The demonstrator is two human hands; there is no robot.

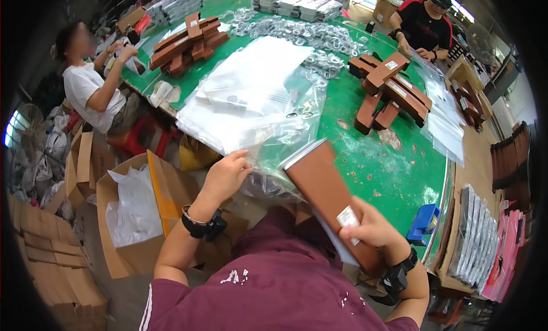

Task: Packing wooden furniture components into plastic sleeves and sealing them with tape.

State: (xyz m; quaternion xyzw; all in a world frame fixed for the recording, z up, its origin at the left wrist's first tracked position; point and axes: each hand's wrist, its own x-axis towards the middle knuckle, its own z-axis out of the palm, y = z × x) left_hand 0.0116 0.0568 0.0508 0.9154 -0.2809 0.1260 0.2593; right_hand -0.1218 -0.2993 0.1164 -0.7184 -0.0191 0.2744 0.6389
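My right hand [371, 225] grips the near end of a long brown box-shaped piece [319, 179], thumb beside its white label. A pale flat layer shows along the underside of this piece, which slants over the table's near edge. My left hand [228, 174] is closed, fingertips pinching at the near edge of a clear plastic bag [277, 174]. That bag lies against a large pile of clear and whitish plastic bags [251, 85] on the green table [365, 165]. Similar brown pieces [394, 94] are stacked crosswise to the right of the pile.
More brown pieces [188, 45] lie far left, with many small metal parts [297, 31] behind the bags. A blue tape dispenser [422, 225] stands at the right edge. An open carton [131, 217] sits lower left. Co-workers are at left [94, 85] and far right [428, 22].
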